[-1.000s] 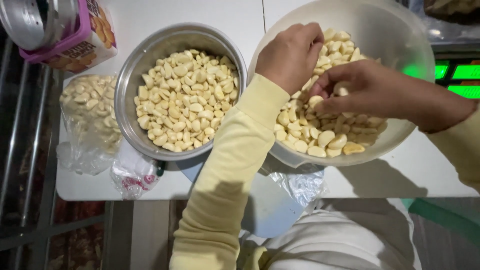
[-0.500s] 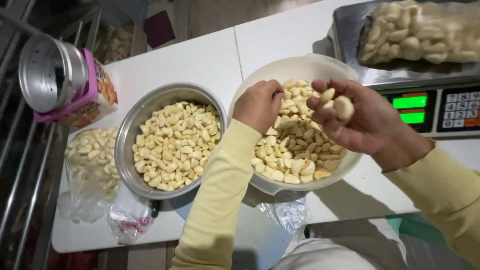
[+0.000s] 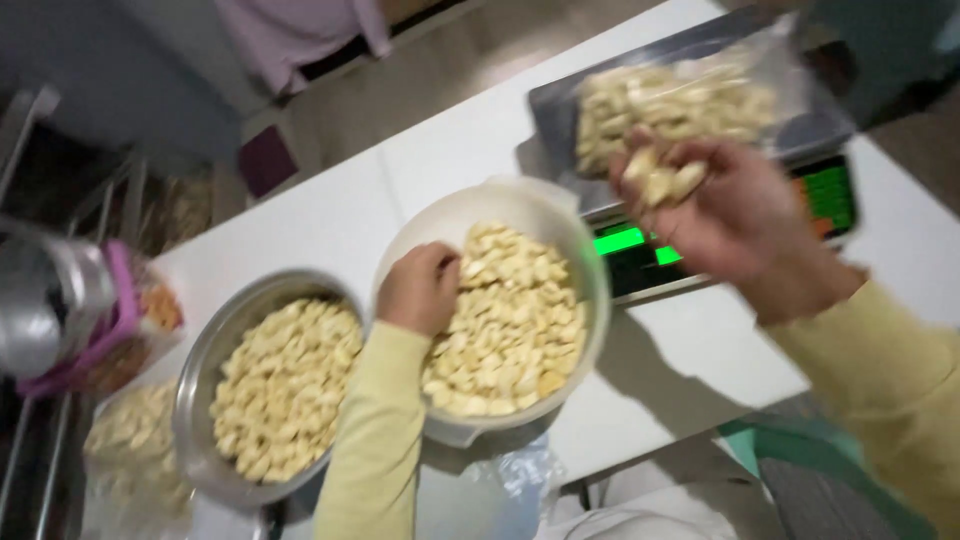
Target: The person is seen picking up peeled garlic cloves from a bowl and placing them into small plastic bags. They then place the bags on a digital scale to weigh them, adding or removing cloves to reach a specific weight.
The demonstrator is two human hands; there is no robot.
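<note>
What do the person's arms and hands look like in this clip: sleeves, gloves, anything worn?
Both arms wear long, pale yellow sleeves that end at the wrists. The left hand and right hand are bare: no gloves. No rings, watch or bracelets show, though the picture is blurred by motion, so small items could be missed. The left sleeve looks soft and plain, without print; the right sleeve matches it.

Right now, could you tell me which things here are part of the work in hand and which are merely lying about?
In use: right hand holding pale pieces; left hand in white bowl; bagged pieces on scale.

Lying about: metal bowl, tin, bag at table edge.
</note>
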